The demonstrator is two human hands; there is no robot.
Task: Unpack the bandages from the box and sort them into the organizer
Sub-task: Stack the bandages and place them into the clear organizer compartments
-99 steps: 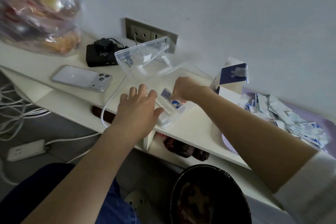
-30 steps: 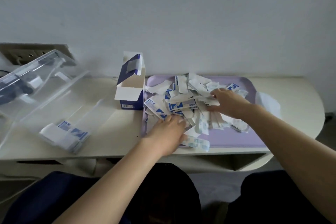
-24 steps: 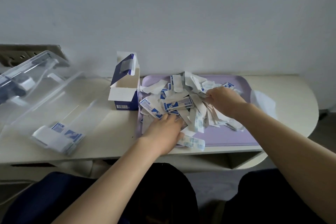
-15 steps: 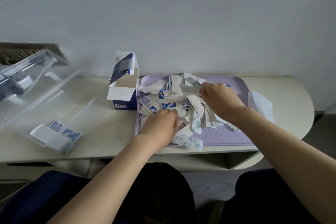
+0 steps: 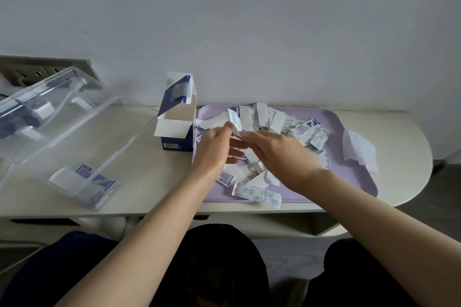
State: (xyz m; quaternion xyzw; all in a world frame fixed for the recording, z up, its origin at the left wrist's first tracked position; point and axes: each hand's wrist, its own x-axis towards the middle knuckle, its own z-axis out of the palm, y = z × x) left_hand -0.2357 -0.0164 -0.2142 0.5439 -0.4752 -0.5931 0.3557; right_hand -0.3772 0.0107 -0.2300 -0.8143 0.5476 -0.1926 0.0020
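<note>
Your left hand (image 5: 214, 149) pinches a bandage (image 5: 235, 121) over the tray (image 5: 349, 182), your right hand (image 5: 282, 157) grips the pile (image 5: 274, 119), box (image 5: 174, 117) beside it, organizer (image 5: 74, 132) at worktop's (image 5: 149, 182) left edge.

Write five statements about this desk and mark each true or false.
1. The box stands open, left of the tray. True.
2. The organizer holds no bandages. False: a small stack lies in it.
3. The left hand and right hand are both over the bandages on the tray. True.
4. The tray is green. False: it is purple.
5. A tissue lies inside the box. False: it lies at the tray's right edge.
</note>
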